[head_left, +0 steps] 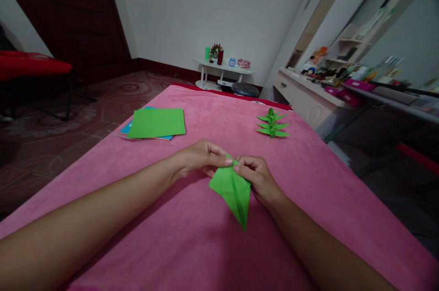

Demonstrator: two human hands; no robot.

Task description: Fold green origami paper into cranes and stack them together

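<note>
A green folded paper piece [233,192], kite-shaped with its long point toward me, lies just above the pink cloth [192,240]. My left hand [200,158] pinches its upper tip from the left. My right hand [258,179] pinches the same tip from the right, fingers curled along the paper's right edge. Both hands are closed on the paper.
A stack of flat sheets, green on top of blue [156,123], lies at the far left of the cloth. Finished green folded figures [273,125] sit at the far right. A low white stand [222,71] and a cluttered dresser [318,89] stand beyond the bed.
</note>
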